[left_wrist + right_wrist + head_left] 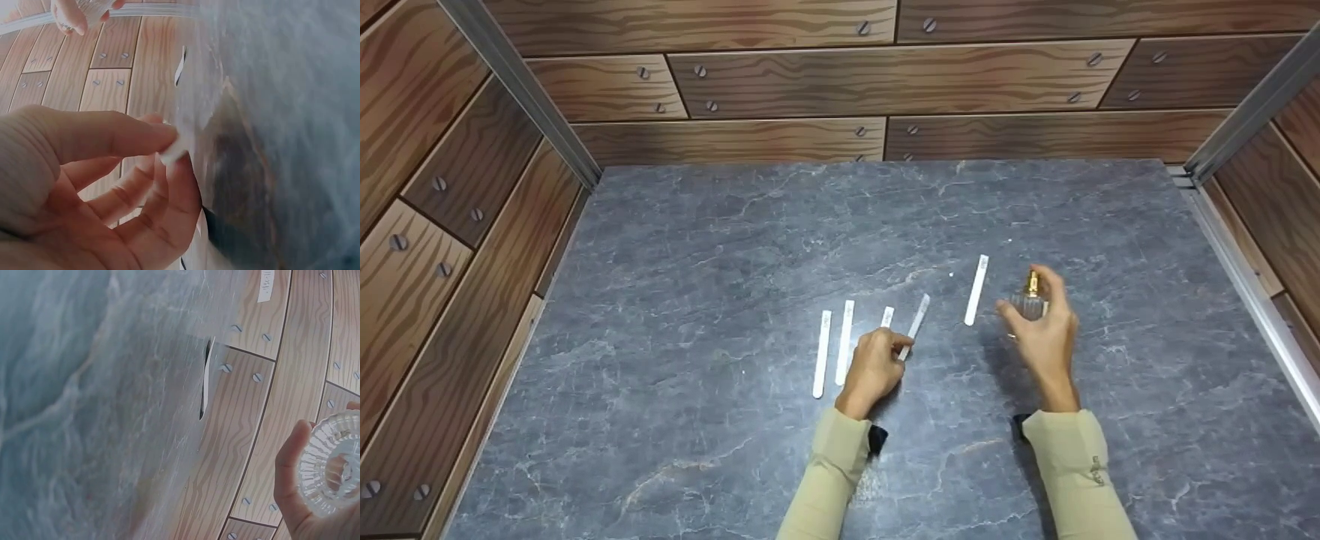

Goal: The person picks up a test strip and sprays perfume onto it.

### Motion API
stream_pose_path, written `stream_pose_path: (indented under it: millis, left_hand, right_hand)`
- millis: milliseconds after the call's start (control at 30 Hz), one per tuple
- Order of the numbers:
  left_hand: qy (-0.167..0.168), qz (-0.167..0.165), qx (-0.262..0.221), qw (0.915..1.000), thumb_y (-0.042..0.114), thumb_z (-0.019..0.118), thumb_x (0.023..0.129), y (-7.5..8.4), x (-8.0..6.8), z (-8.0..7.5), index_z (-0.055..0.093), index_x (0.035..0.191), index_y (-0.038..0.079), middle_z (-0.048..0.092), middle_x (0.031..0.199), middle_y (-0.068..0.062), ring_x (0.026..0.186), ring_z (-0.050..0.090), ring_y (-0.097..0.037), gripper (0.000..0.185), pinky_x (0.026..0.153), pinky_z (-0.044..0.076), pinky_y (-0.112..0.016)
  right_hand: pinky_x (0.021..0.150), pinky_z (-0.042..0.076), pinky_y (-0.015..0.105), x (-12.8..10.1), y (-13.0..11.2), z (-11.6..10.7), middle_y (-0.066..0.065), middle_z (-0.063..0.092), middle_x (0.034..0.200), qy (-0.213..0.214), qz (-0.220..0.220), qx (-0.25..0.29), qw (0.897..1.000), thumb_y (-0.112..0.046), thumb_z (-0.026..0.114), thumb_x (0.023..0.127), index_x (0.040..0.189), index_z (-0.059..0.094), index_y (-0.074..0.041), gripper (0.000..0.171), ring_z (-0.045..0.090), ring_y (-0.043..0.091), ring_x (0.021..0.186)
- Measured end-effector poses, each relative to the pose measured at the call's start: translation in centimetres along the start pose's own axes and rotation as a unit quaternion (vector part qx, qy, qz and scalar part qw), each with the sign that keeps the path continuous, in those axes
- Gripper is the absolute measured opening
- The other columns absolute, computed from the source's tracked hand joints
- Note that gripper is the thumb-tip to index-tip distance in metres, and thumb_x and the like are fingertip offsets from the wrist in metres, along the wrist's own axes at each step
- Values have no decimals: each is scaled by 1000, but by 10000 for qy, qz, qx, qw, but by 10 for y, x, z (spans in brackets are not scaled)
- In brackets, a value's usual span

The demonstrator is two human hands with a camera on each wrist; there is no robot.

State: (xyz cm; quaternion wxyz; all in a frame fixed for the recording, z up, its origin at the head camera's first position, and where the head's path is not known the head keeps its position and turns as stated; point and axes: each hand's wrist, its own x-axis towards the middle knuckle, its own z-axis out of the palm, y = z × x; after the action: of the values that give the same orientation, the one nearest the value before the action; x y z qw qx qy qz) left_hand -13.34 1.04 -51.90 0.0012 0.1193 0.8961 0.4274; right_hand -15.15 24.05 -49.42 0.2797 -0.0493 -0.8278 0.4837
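Several white paper test strips lie on the grey marble table (720,255). My left hand (877,364) pinches the near end of one strip (916,324), lifting it at a slant; the left wrist view shows the strip's end (174,147) between thumb and finger. Two strips (822,352) (845,341) lie to its left, a short-looking one (887,316) sits behind the hand, and another strip (976,289) lies apart to the right. My right hand (1039,322) grips a small ribbed glass perfume bottle (1029,300) with a gold top, held above the table; its ribbed base (334,464) shows in the right wrist view.
Wood-patterned walls with screws (885,75) close in the table at the back and both sides. Metal rails (1245,277) run along the right edge and corners.
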Motion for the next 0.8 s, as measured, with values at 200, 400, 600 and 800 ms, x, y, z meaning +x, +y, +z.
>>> stream_pose_path:
  millis: [200,400,600,800]
  left_hand:
    - [-120,299,-609,9976,-20,63,73,0,1,-3,75,115,-3,68,99,-10,76,64,-16,47,63,47,-18]
    - [-454,236,-1128,9923,-22,65,75,2,3,-4,69,125,-5,65,109,-11,79,65,-14,54,62,49,-18]
    - [-554,171,-1482,9873,-25,63,73,2,5,-3,66,130,-5,65,116,-11,83,65,-17,60,64,50,-19]
    - [-500,120,-1694,9842,-25,63,71,2,5,-1,66,129,-6,65,118,-12,86,65,-18,61,65,51,-20]
  right_hand:
    - [63,42,18,0,-1,1,25,67,110,5,9,-99,10000,5,81,78,133,59,-4,60,57,24,82]
    - [62,42,20,0,-2,2,26,67,108,7,11,-141,9999,5,81,77,132,60,-4,59,57,25,80]
    - [65,42,22,1,-2,2,26,68,110,29,-78,-116,9999,5,81,77,131,61,-4,59,58,26,81]
    - [69,42,25,-1,-2,4,25,67,115,-28,-39,-68,10000,5,81,77,132,61,-4,59,59,28,87]
